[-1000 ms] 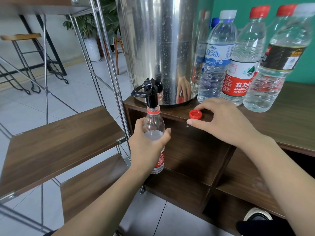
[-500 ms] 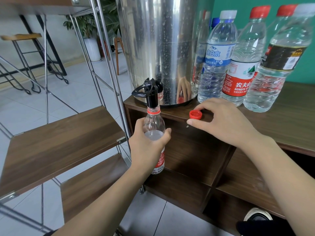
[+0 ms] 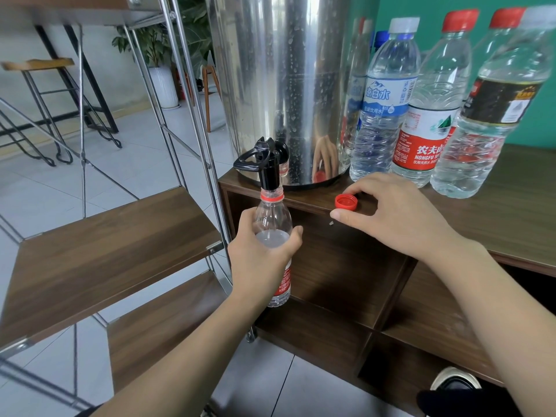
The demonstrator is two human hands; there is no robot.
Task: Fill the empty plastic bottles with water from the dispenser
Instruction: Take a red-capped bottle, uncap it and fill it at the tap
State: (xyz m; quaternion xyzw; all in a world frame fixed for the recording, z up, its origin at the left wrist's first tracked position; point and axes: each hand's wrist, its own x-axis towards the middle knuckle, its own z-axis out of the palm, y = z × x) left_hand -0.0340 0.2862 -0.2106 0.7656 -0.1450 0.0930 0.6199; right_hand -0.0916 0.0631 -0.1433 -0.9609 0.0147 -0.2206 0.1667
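- The left hand [image 3: 258,260] has its fingers and thumb wrapped round the body of an uncapped bottle [image 3: 275,224], holding its mouth up under the black tap [image 3: 267,167] of the steel dispenser [image 3: 285,85], out in front of the tabletop edge.
- Water in that bottle reaches the shoulder, just above the gripping fingers, so this fill looks close to done; whether water is running cannot be told.
- The right hand [image 3: 397,212] rests on the tabletop [image 3: 511,212] with fingers loosely bent, its fingertips touching the red cap [image 3: 346,203] that lies open side up; whether it pinches the cap or merely touches it is unclear.
- At least 4 capped bottles [image 3: 427,109] stand just right of the dispenser and appear to hold water, so they are probably finished.
- Judged left to do: top off this bottle, shut the tap if needed, screw the cap on, and stand it with the others. No other empty bottles are in view.
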